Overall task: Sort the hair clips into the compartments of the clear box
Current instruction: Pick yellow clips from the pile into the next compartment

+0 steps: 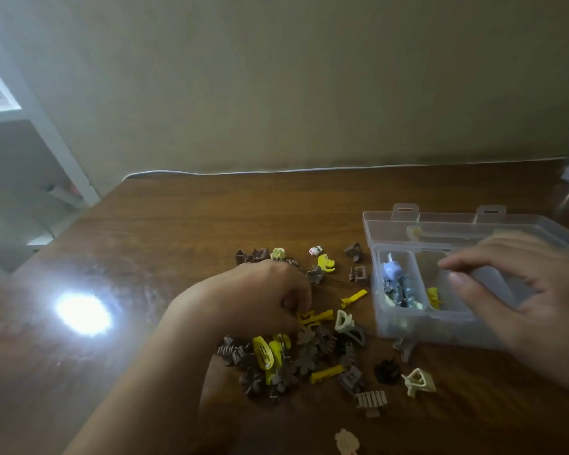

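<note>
- Evidently early: I count blue clips (397,284) in one compartment of the clear box (440,318) and one yellow clip (434,296) in the next;
- Most hair clips (304,351) remain piled on the table (184,231);
- Left hand (260,293) fingers curled into the pile, grip unclear; right hand (519,290) fingers spread over the box, holding nothing.

— Where is everything?
— A table (184,224) fills the lower frame. Clips (304,353) lie scattered at lower centre; the box (434,326) sits right of them.
— Anything inside?
— Clips in its two left compartments.
</note>
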Available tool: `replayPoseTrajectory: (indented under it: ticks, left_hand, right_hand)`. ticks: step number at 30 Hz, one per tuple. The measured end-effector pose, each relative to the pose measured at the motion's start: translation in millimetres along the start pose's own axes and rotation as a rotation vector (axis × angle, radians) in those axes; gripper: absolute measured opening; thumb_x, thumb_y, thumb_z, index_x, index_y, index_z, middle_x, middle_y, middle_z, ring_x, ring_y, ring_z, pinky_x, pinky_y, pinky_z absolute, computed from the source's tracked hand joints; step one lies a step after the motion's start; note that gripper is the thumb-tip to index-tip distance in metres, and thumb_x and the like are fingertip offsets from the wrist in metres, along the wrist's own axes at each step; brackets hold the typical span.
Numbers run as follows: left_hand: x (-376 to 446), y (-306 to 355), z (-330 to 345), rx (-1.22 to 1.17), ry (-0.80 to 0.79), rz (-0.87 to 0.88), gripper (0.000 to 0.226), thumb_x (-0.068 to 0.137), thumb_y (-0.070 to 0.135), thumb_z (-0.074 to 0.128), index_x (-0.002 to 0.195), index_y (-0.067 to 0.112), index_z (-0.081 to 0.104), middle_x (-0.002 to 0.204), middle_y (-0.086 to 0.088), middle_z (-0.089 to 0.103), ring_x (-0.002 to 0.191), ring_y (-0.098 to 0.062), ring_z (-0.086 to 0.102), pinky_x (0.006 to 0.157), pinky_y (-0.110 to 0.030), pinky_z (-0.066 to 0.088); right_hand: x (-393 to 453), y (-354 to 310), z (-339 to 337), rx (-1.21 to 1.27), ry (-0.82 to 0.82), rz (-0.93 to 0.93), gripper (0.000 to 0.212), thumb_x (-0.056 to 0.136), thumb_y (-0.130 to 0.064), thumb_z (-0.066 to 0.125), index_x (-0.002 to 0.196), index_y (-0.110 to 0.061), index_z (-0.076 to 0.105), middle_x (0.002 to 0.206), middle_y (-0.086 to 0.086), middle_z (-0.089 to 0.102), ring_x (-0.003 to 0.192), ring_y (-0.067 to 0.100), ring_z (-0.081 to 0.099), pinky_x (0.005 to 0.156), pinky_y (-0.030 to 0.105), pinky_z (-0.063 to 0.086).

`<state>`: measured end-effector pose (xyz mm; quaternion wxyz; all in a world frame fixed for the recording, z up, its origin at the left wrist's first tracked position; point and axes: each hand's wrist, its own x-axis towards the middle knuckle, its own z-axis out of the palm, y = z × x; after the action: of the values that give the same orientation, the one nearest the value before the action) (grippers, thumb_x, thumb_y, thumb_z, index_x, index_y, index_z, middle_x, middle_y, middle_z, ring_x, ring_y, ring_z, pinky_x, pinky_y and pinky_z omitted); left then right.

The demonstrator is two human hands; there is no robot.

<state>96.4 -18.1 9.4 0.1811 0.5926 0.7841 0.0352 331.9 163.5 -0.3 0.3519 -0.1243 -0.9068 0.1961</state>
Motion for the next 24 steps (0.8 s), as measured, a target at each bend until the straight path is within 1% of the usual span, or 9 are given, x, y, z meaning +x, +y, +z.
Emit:
replayPoseTrajectory:
  ticks: [3, 6, 9, 11, 13, 16, 19, 21, 24]
  left_hand:
    - [0.4, -1.2, -0.2, 0.01, 0.016, 0.012, 0.02, 0.082, 0.029, 0.07, 0.099, 0.035, 0.064, 0.104, 0.016, 0.057, 0.092, -0.003, 0.056, 0.078, -0.022, 0.053]
    - [3.1, 1.0, 1.3, 0.004, 0.036, 0.026, 0.014, 0.084, 0.025, 0.07, 0.09, 0.032, 0.06, 0.093, 0.014, 0.057, 0.079, -0.002, 0.053, 0.065, -0.014, 0.045]
    - [5.7, 2.0, 0.8, 0.002, 0.083, 0.034, 0.014, 0.087, 0.02, 0.067, 0.084, 0.031, 0.059, 0.082, 0.014, 0.057, 0.07, -0.002, 0.052, 0.059, -0.013, 0.04]
    - [5.8, 2.6, -1.6, -0.038, 0.168, 0.057, 0.016, 0.086, 0.018, 0.068, 0.084, 0.032, 0.06, 0.079, 0.013, 0.059, 0.072, -0.003, 0.056, 0.06, -0.014, 0.042]
    - [4.9, 4.8, -2.9, -0.068, 0.205, 0.062, 0.019, 0.085, 0.019, 0.069, 0.094, 0.034, 0.062, 0.08, 0.014, 0.061, 0.073, -0.004, 0.058, 0.061, -0.015, 0.045]
    - [6.3, 8.0, 0.6, -0.005, 0.144, 0.055, 0.029, 0.085, 0.032, 0.072, 0.111, 0.04, 0.063, 0.09, 0.016, 0.062, 0.08, -0.002, 0.058, 0.071, -0.022, 0.052]
    - [11.5, 7.8, 6.0, 0.019, 0.117, 0.035, 0.032, 0.087, 0.039, 0.069, 0.118, 0.043, 0.062, 0.106, 0.016, 0.065, 0.096, -0.003, 0.059, 0.084, -0.031, 0.055]
    - [13.2, 7.2, 7.4, 0.007, 0.119, 0.014, 0.03, 0.086, 0.041, 0.069, 0.115, 0.042, 0.063, 0.107, 0.017, 0.063, 0.096, -0.004, 0.059, 0.084, -0.032, 0.055]
    - [11.8, 8.6, 6.8, 0.016, 0.09, 0.025, 0.02, 0.085, 0.044, 0.07, 0.101, 0.041, 0.058, 0.101, 0.02, 0.054, 0.093, -0.003, 0.054, 0.082, -0.027, 0.052]
  right_hand:
    - [0.2, -2.7, 0.4, 0.012, 0.015, -0.028, 0.018, 0.085, -0.038, 0.054, 0.095, -0.031, 0.068, 0.089, -0.018, 0.064, 0.091, 0.01, 0.062, 0.075, 0.043, 0.05]
    - [-0.1, -6.0, 0.6, 0.016, 0.02, -0.071, 0.017, 0.086, -0.036, 0.055, 0.094, -0.029, 0.068, 0.089, -0.018, 0.064, 0.089, 0.01, 0.062, 0.074, 0.042, 0.05]
    - [-0.5, -15.1, 0.9, 0.001, 0.026, -0.109, 0.017, 0.084, -0.031, 0.057, 0.09, -0.023, 0.071, 0.086, -0.015, 0.064, 0.086, 0.007, 0.06, 0.073, 0.032, 0.048]
    - [-1.4, -20.9, 4.4, 0.009, 0.006, -0.129, 0.016, 0.084, -0.03, 0.058, 0.091, -0.023, 0.071, 0.085, -0.016, 0.063, 0.087, 0.006, 0.06, 0.073, 0.026, 0.047]
    - [-3.0, -23.1, 9.7, 0.022, -0.028, -0.144, 0.016, 0.084, -0.03, 0.059, 0.091, -0.024, 0.072, 0.085, -0.016, 0.063, 0.087, 0.007, 0.06, 0.073, 0.026, 0.048]
    - [-5.2, -22.8, 15.2, 0.052, -0.064, -0.146, 0.014, 0.085, -0.029, 0.06, 0.091, -0.024, 0.072, 0.085, -0.015, 0.063, 0.089, 0.009, 0.061, 0.073, 0.027, 0.048]
    - [-6.1, -23.3, 15.6, 0.069, -0.073, -0.142, 0.014, 0.085, -0.03, 0.06, 0.092, -0.026, 0.072, 0.085, -0.016, 0.062, 0.088, 0.008, 0.06, 0.073, 0.027, 0.048]
    - [-6.2, -23.8, 14.9, 0.066, -0.075, -0.14, 0.014, 0.085, -0.031, 0.06, 0.092, -0.026, 0.072, 0.085, -0.017, 0.062, 0.088, 0.007, 0.06, 0.073, 0.026, 0.048]
    - [-5.9, -24.1, 15.4, 0.06, -0.081, -0.139, 0.015, 0.085, -0.032, 0.059, 0.092, -0.026, 0.072, 0.085, -0.019, 0.062, 0.089, 0.006, 0.059, 0.073, 0.025, 0.048]
